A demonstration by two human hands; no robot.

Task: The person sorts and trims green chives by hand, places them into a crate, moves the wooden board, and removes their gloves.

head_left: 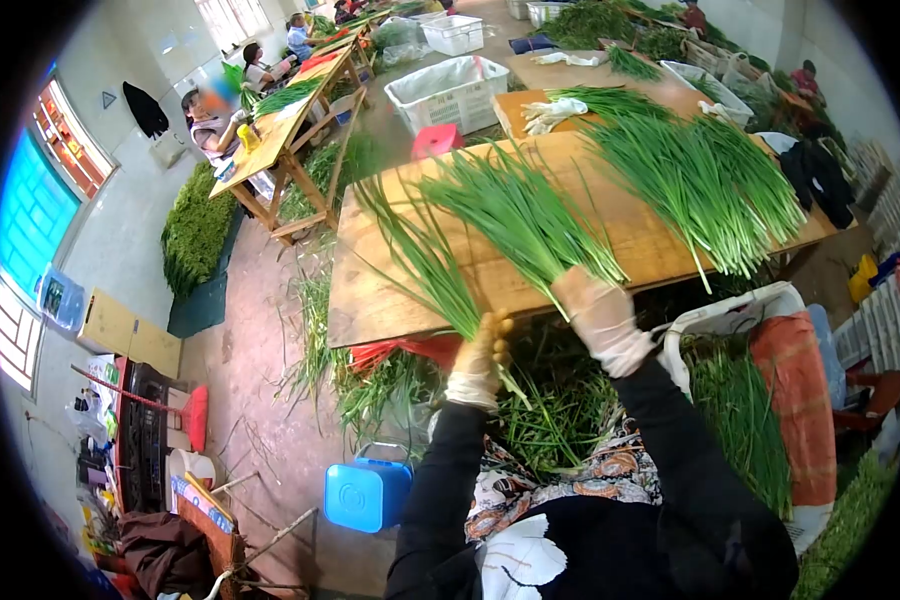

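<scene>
My left hand (480, 352), gloved, is closed round the lower ends of a small bunch of long green stalks (423, 262) at the near edge of the wooden table (380, 308). The leafy tips of that bunch point away over the wood. To the right, my right hand (595, 308), also gloved, rests on the near end of a larger bunch (515, 212); its fingers are partly hidden among the stalks. A wide pile of green stalks (695, 185) lies farther right on the table.
White gloves (553, 114) lie at the table's back. Beyond stand a white crate (448, 98) and a pink stool (437, 141). A blue box (367, 494) is on the floor, a lined basket (792, 400) at my right. People sit at a far-left table (270, 140).
</scene>
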